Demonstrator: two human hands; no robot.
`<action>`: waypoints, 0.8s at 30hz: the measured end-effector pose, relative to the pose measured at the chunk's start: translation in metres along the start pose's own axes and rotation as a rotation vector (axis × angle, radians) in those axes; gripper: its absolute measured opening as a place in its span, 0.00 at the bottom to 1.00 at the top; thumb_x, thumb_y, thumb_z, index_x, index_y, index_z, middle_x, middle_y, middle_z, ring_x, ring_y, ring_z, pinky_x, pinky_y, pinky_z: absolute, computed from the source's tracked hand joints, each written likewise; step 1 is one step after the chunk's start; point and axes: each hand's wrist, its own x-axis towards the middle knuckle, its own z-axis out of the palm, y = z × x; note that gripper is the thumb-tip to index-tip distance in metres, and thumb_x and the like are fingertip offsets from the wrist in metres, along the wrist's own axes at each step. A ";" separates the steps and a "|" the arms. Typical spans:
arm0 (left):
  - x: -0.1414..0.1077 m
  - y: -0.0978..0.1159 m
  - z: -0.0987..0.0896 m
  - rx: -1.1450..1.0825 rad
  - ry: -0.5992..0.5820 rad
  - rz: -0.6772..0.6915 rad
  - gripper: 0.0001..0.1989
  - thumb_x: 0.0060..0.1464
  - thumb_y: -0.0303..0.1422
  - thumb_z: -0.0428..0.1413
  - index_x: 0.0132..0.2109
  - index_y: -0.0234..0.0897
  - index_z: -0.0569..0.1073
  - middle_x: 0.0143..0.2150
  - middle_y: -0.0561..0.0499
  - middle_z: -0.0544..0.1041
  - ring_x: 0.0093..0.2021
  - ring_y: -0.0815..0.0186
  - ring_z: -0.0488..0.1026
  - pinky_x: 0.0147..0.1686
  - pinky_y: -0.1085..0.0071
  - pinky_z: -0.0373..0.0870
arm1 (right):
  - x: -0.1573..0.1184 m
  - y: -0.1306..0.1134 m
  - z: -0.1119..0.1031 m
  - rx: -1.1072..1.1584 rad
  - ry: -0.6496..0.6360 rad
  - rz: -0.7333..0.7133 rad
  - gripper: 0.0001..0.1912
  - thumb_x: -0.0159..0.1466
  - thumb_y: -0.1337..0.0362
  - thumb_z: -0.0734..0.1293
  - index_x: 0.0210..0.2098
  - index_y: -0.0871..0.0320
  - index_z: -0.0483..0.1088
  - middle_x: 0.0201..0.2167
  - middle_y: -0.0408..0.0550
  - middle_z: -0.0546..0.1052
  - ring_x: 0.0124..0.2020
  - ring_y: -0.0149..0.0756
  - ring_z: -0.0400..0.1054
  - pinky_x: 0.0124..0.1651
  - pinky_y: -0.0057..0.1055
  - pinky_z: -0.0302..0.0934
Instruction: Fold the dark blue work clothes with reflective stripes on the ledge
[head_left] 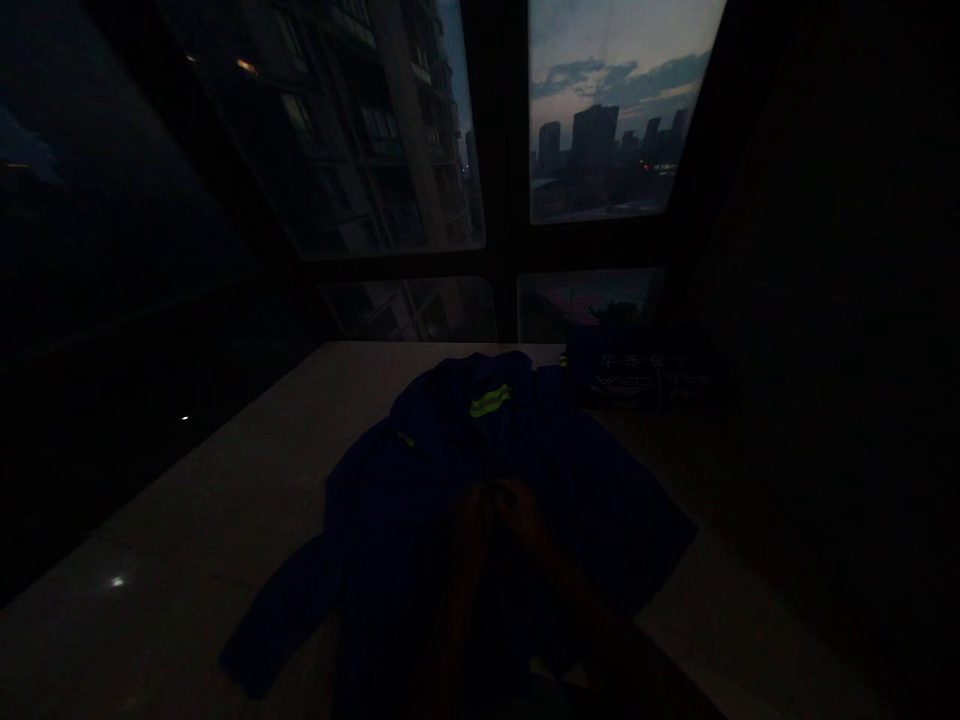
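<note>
A dark blue jacket with a yellow-green and grey reflective strip lies spread over a pale flat surface. One sleeve reaches toward the lower left. On the middle of its front, my left hand and my right hand are close together, fingers bent and pinched at the jacket's front edge. It is very dark, so the exact part between the fingertips, perhaps a button or zip, cannot be made out.
A dark folded bundle or bag with white lettering sits at the back right, against the jacket. Behind the surface stands a framed window showing buildings and a dusk sky. A dark wall rises at right.
</note>
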 end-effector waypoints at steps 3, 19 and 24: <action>-0.001 -0.006 0.001 -0.079 -0.023 -0.030 0.13 0.58 0.38 0.45 0.37 0.40 0.73 0.38 0.46 0.80 0.38 0.62 0.77 0.42 0.68 0.70 | -0.005 -0.003 0.000 0.004 -0.006 0.004 0.17 0.61 0.65 0.64 0.48 0.58 0.76 0.48 0.54 0.79 0.49 0.40 0.74 0.54 0.37 0.67; 0.003 -0.004 -0.008 -0.208 0.029 -0.182 0.17 0.54 0.45 0.51 0.41 0.38 0.74 0.40 0.45 0.81 0.41 0.59 0.78 0.42 0.64 0.73 | -0.010 -0.002 -0.008 0.169 -0.183 0.025 0.22 0.63 0.67 0.59 0.54 0.58 0.73 0.43 0.49 0.82 0.41 0.35 0.75 0.47 0.32 0.69; 0.006 -0.008 -0.005 -0.178 0.061 -0.202 0.10 0.52 0.38 0.50 0.38 0.39 0.71 0.33 0.51 0.77 0.34 0.65 0.76 0.36 0.70 0.71 | -0.013 -0.002 -0.004 0.107 -0.121 0.012 0.21 0.64 0.66 0.58 0.53 0.58 0.74 0.49 0.51 0.80 0.48 0.38 0.75 0.53 0.36 0.67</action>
